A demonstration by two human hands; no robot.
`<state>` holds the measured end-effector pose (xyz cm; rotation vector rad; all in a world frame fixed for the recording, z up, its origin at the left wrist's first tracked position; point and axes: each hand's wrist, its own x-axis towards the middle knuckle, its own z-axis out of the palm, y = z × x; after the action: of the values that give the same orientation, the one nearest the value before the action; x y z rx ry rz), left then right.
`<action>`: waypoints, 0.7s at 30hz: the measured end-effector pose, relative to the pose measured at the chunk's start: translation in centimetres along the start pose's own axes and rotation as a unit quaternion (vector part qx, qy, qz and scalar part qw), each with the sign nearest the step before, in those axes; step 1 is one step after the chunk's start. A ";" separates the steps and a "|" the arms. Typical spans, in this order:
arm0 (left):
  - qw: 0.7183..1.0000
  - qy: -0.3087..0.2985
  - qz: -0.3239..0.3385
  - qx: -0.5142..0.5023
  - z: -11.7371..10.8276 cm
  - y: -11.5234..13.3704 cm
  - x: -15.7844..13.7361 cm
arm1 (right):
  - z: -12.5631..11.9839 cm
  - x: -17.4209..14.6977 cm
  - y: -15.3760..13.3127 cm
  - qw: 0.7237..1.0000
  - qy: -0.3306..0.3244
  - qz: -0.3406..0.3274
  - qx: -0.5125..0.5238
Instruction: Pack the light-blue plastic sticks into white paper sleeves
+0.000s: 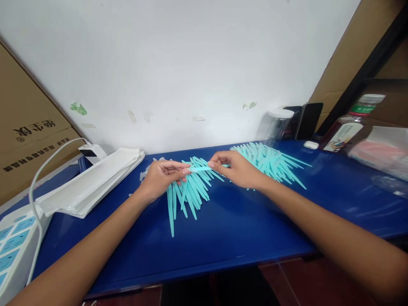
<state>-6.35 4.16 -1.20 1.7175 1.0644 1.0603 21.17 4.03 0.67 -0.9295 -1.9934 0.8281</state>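
A slim turquoise plastic stick (200,168) is held level between my two hands. My left hand (161,175) pinches its left end between thumb and fingers. Toward the other end, my right hand (237,169) closes thumb and fingertips on the same stick; part of it is hidden by the fingers. Just behind and below the hands lies a fanned pile of similar tapered sticks (194,193). Beyond my right hand a second pile of turquoise sticks (270,161) spreads near the wall. Small translucent pieces (142,175) lie beside my left hand, partly covered by it.
White flat bags or sleeves (98,180) are stacked at left, near a power strip (15,246), a cable (31,191) and a white device (92,152). At right stand a lidded clear jar (276,127), a dark phone (309,121), a white case (311,145) and a bottle (347,127).
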 end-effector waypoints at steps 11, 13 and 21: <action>0.862 0.033 0.038 0.504 -8.5 -0.5 1.8 | -7.5 0.9 5.0 0.853 0.143 0.172 -0.471; 0.861 0.013 0.021 0.507 -9.2 -1.2 2.0 | -7.5 0.8 5.5 0.836 0.114 0.188 -0.502; 0.853 -0.025 0.075 0.516 -8.6 -3.1 2.3 | -1.5 0.6 4.0 0.947 0.014 0.031 -0.320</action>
<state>-14.45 9.04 -1.00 2.6741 1.6473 0.4939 23.46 6.97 -1.48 -1.3545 -2.2561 0.1755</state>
